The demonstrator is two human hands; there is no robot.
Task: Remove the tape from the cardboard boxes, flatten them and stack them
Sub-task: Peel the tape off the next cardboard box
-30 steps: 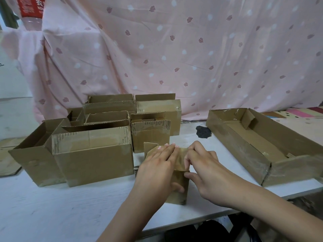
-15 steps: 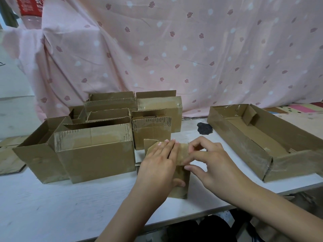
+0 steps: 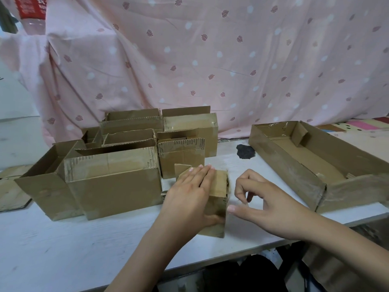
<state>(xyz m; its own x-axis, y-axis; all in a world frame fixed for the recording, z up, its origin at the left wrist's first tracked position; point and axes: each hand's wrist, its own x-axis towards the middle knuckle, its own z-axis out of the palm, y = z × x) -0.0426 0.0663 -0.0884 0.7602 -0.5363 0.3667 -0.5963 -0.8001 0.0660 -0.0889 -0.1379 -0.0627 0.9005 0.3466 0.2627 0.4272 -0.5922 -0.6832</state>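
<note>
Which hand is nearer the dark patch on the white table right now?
Right. The right hand hangs in front of the dark patch, apart from it; the left hand rests on the small box, farther left.

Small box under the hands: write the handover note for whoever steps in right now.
Left hand lies on the small box near the table's front edge, fingers flat on top, thumb on its front face. Right hand is just right of the box, off it, fingers curled as if pinching; any tape there is too small to tell. Open boxes stand upright at left; the long shallow box sits at right. Nothing flattened or stacked on the table. Left: finish this box, then the others.
</note>
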